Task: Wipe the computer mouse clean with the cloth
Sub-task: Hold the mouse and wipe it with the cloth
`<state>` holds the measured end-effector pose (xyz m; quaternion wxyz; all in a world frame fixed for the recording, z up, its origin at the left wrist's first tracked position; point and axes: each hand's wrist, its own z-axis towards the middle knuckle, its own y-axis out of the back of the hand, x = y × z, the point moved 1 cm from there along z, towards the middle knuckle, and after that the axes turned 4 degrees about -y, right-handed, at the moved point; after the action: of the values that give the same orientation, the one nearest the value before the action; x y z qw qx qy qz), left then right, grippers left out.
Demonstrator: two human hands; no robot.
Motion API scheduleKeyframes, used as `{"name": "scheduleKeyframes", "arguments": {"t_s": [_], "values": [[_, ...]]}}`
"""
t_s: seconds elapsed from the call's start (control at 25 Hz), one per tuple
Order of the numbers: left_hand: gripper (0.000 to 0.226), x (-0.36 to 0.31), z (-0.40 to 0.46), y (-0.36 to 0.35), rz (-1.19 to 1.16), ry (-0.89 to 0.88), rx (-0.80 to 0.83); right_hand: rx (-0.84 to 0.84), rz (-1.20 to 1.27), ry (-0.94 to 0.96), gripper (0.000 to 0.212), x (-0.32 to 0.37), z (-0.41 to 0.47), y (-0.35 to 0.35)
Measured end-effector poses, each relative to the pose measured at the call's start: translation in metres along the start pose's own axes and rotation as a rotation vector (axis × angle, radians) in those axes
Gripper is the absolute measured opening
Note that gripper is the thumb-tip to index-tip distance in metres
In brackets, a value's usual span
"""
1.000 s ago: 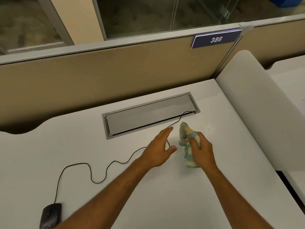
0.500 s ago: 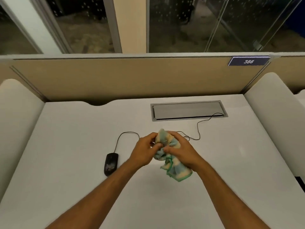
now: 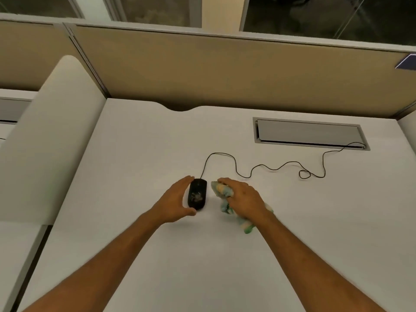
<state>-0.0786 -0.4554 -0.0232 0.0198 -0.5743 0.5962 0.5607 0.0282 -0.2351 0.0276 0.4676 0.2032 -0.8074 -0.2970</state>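
A black wired computer mouse [image 3: 198, 194] lies on the white desk [image 3: 225, 255], with pale smudges on its back. My left hand [image 3: 174, 202] cups it from the left, fingertips at its front corner and thumb against its rear end. Just right of the mouse, my right hand [image 3: 244, 200] is closed on a bunched cloth [image 3: 221, 190] in pale yellow, blue and green. One end of the cloth pokes out toward the mouse, with a small gap between them. The other end trails under my wrist.
The mouse cable [image 3: 270, 168] loops across the desk to the right and into a grey cable hatch [image 3: 308, 134]. A tan partition [image 3: 225, 70] stands behind the desk. A white rounded divider [image 3: 51, 140] borders the left side.
My left hand let go of the cloth and moved left to the mouse. My right hand followed with the cloth. The view swung left, so the mouse sits mid-frame.
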Motion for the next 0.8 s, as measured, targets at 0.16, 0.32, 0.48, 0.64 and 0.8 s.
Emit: {"name": "scheduleKeyframes", "arguments": {"t_s": [0.16,0.32,0.48,0.64,0.8], "values": [[0.125,0.038,0.027,-0.021,-0.018,-0.071,0.02,-0.03,-0.251,-0.001,0.047,-0.008,0.047,-0.046],[0.118,0.054,0.039,-0.039,-0.041,-0.141,-0.02,-0.071,-0.419,0.037,0.065,-0.01,0.074,-0.07],[0.117,0.063,0.041,-0.046,-0.061,-0.147,-0.026,-0.124,-0.53,0.12,0.056,-0.013,0.057,-0.093],[0.117,0.064,0.041,-0.048,-0.063,-0.15,-0.036,-0.171,-0.57,0.208,0.059,-0.017,0.014,-0.11],[0.117,0.062,0.04,-0.048,-0.074,-0.172,-0.039,-0.09,-0.519,0.241,0.052,-0.02,-0.013,-0.111]]}}
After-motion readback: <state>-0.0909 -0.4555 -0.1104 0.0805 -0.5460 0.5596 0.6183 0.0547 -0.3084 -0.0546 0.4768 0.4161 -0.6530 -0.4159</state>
